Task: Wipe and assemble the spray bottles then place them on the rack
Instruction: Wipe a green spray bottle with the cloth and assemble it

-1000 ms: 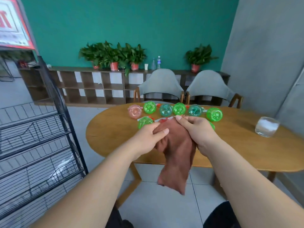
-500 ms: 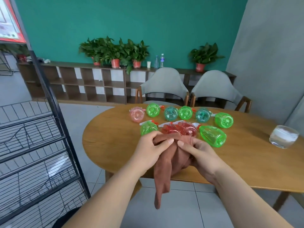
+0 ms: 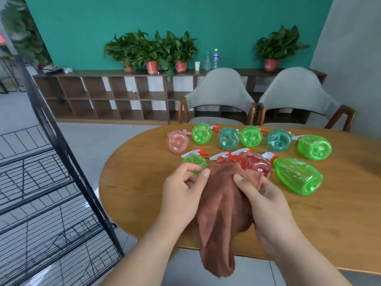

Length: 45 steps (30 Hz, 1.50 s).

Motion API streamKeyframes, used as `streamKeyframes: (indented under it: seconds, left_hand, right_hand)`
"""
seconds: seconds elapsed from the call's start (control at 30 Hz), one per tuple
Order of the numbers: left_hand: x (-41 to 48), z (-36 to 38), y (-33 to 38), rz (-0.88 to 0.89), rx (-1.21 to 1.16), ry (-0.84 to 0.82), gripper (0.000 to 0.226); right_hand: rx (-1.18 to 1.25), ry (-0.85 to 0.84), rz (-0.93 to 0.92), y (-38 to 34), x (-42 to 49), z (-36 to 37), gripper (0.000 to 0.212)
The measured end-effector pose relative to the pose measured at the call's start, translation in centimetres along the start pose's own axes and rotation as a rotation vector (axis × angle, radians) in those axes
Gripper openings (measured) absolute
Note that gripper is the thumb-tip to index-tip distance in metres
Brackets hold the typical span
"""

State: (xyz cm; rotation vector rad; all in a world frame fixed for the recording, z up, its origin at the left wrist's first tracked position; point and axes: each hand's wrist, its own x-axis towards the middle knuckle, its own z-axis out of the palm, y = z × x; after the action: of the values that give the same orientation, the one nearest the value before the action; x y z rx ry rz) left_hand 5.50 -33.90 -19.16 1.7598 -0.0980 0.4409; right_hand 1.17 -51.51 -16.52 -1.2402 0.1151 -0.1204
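Several clear plastic spray bottles lie on the oval wooden table (image 3: 136,193): pink (image 3: 177,142), green (image 3: 202,133) and teal (image 3: 228,138) ones in the back row, and a green one (image 3: 194,162), a red one (image 3: 255,164) and a bigger green one (image 3: 298,176) in front. My right hand (image 3: 268,205) grips a brown cloth (image 3: 222,215), thumb on top; the cloth hangs over the table's near edge. My left hand (image 3: 183,190) is loosely curled beside the cloth's left edge, with nothing seen between its fingers. The cloth partly hides another pink bottle.
A black wire rack (image 3: 61,182) with sloped shelves stands on the floor at the left, close to the table's end. Two grey chairs (image 3: 218,93) stand at the far side. A low wooden shelf unit (image 3: 103,96) with potted plants lines the green wall.
The view has swung right and down. The cloth has come lower and spread wider over my right hand. My left hand's grip on the cloth has loosened.
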Motion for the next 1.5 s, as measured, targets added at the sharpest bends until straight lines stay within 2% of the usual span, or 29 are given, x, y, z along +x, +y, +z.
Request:
streamKeyframes:
  seconds: [0.1, 0.17, 0.3, 0.37, 0.53, 0.73, 0.93, 1.13, 1.23, 1.33, 1.4, 1.5]
  left_hand:
    - [1.2, -0.6, -0.7, 0.023, 0.171, 0.174, 0.012]
    - [2.2, -0.9, -1.1, -0.020, 0.311, 0.256, 0.029]
    - [3.4, -0.2, -1.5, -0.273, 0.418, 0.173, 0.081]
    - [3.8, 0.6, -1.6, -0.337, 0.472, 0.134, 0.099]
    - [4.6, 1.6, -2.2, -0.416, 0.542, 0.072, 0.113]
    - [5.0, 2.0, -1.9, -0.465, 0.577, 0.050, 0.111]
    - [5.2, 1.3, -1.6, -0.495, 0.446, 0.092, 0.081]
    - [4.6, -0.8, -2.2, -0.556, 0.166, 0.144, 0.057]
    - [3.9, -1.9, -1.8, -0.554, 0.038, 0.155, 0.057]
    - [2.9, -2.8, -0.8, -0.553, -0.130, 0.152, 0.043]
    - [2.2, -3.3, 0.0, -0.540, -0.235, 0.142, 0.053]
    - [1.3, -3.6, 1.2, -0.507, -0.400, 0.093, 0.056]
  right_hand:
    - [-0.025, 0.103, -0.017, 0.1, 0.3, 0.2, 0.012]
    - [-0.069, 0.158, -0.046, 0.3, 0.6, 0.3, 0.008]
    - [-0.087, 0.229, -0.115, 0.5, 0.8, 0.6, 0.009]
    - [-0.067, 0.246, -0.125, 0.5, 0.8, 0.8, 0.010]
    - [-0.051, 0.264, -0.135, 0.6, 0.7, 1.3, 0.010]
    - [-0.048, 0.274, -0.132, 0.7, 0.4, 1.3, 0.009]
    - [-0.037, 0.270, -0.116, 0.4, 0.1, 1.0, 0.010]
    - [-0.089, 0.258, -0.144, 0.5, -0.1, 1.0, 0.009]
    - [-0.111, 0.254, -0.163, 0.4, -0.3, 1.4, 0.007]
    - [-0.102, 0.240, -0.159, 0.2, -0.5, 2.0, 0.008]
    - [-0.056, 0.218, -0.145, 0.1, -0.6, 2.3, 0.009]
    - [0.101, 0.192, -0.059, -0.4, -0.5, 2.8, 0.012]
